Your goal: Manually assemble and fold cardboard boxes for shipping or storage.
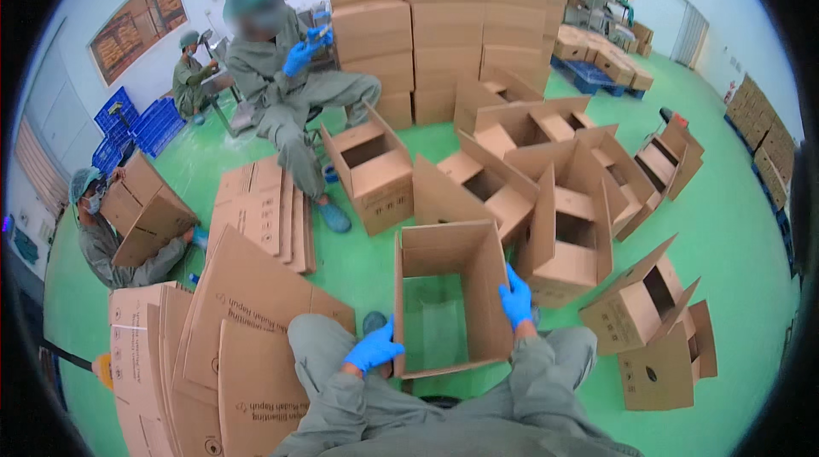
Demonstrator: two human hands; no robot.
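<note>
An open cardboard box [485,303] stands between my knees, squared out, with green floor showing through its bottom opening. My left hand [374,344], in a blue glove, grips the box's lower left side, fingers at its edge. My right hand [517,295], also gloved in blue, holds the upper right side. Flattened cartons [256,372] lean in a stack beside my left leg. Several formed boxes [554,269] with their top flaps up sit just ahead and to my right.
A seated co-worker [290,116] is ahead left; another [128,261] holds a box at left, a third [192,90] sits farther back. More flat cartons [252,209], blue crates [153,128], tall stacked boxes [448,30], loaded pallets [597,69] and a second pallet stack [759,133] surround us.
</note>
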